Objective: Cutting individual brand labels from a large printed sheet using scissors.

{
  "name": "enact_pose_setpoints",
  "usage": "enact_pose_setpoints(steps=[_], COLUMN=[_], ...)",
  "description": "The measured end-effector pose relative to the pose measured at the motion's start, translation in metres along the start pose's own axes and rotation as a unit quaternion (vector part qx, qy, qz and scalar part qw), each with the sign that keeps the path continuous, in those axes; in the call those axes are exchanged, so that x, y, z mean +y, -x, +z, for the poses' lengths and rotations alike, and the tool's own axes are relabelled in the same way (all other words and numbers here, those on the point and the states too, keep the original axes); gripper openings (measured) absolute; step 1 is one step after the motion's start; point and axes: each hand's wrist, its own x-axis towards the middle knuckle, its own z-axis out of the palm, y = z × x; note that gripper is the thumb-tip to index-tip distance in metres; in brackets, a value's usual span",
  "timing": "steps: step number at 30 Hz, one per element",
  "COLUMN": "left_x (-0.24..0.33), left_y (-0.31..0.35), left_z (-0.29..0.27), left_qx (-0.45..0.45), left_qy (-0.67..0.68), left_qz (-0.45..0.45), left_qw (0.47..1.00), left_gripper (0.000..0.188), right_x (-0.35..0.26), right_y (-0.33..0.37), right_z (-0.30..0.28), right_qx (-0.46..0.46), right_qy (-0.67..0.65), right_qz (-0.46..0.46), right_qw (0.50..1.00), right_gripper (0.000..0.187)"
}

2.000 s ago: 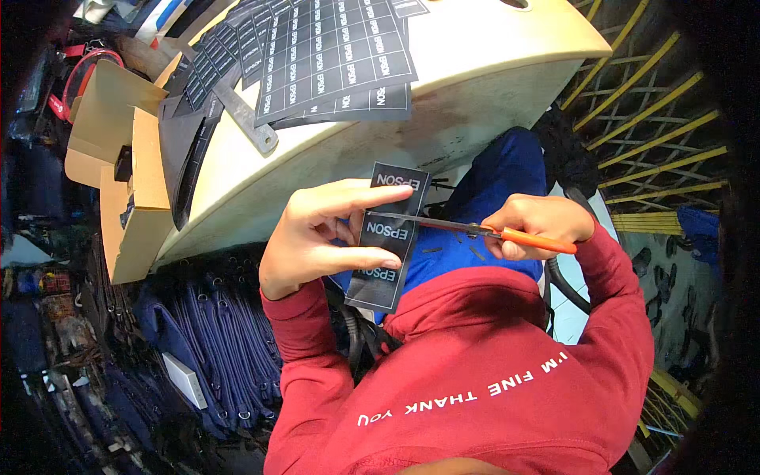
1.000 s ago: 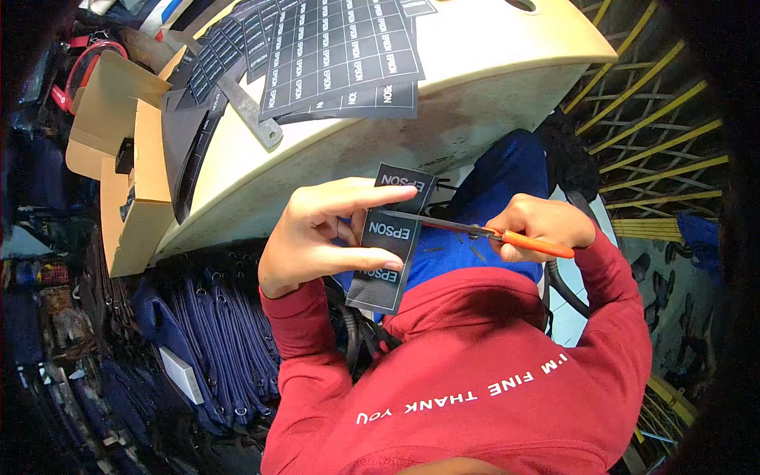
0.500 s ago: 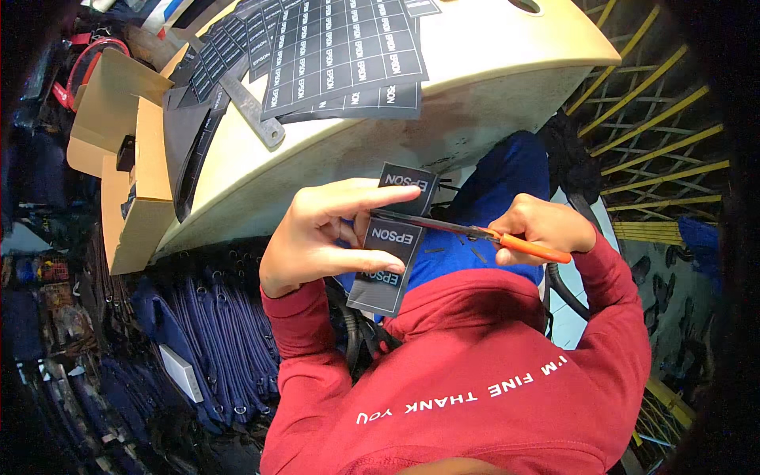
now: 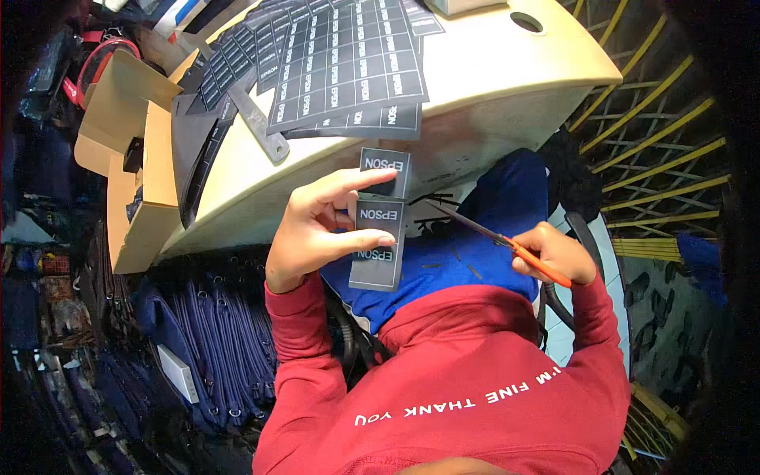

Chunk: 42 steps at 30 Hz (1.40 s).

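Left hand (image 4: 321, 229) pinches a dark label strip (image 4: 378, 222) between thumb and fingers, holding it upright in front of the lap, just below the table's (image 4: 507, 71) curved front edge; the strip's top end overlaps that edge in view. Right hand (image 4: 558, 252) is closed round the orange handles of scissors (image 4: 495, 234), blades pointing left toward the strip's right edge but apart from it, with a gap of blue trouser cloth between. On the table lie dark label sheets (image 4: 340, 63), their lower edges near the rim, with a metal ruler (image 4: 257, 123) beside them. An open cardboard box (image 4: 134, 158) stands at the table's left end.
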Motion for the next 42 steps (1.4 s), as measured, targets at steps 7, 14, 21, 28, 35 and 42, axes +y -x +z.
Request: enact_pose_setpoints(steps=[7,14,21,28,35,42], left_x=[-0.004,0.016,0.031,0.008,0.001,0.003], left_y=[-0.033,-0.105,-0.217,-0.326,-0.335,-0.264], left_z=[-0.004,-0.007,-0.020,-0.025,-0.016,-0.022], left_qx=[0.002,-0.032,-0.050,0.002,0.058,0.060], left_qy=[-0.068,-0.098,-0.205,-0.327,-0.420,-0.316], left_qz=[-0.018,0.061,0.127,0.201,0.199,0.188], left_qw=[0.998,0.993,0.969,0.923,0.883,0.928], left_gripper=[0.051,0.034,0.032,0.039,0.057,0.019], right_x=[0.032,0.078,0.124,0.127,0.128,0.107], right_y=[0.024,0.042,0.058,0.061,0.058,0.019], right_z=[0.006,0.004,0.016,0.022,0.022,0.044], right_qx=[0.107,0.271,0.369,0.375,0.374,0.403], right_qy=[-0.040,-0.113,-0.271,-0.285,-0.260,-0.256], right_qz=[0.055,0.090,0.095,0.103,0.095,0.067], right_qw=[0.992,0.952,0.884,0.876,0.885,0.876], right_gripper=[0.033,0.043,0.058,0.060,0.060,0.034])
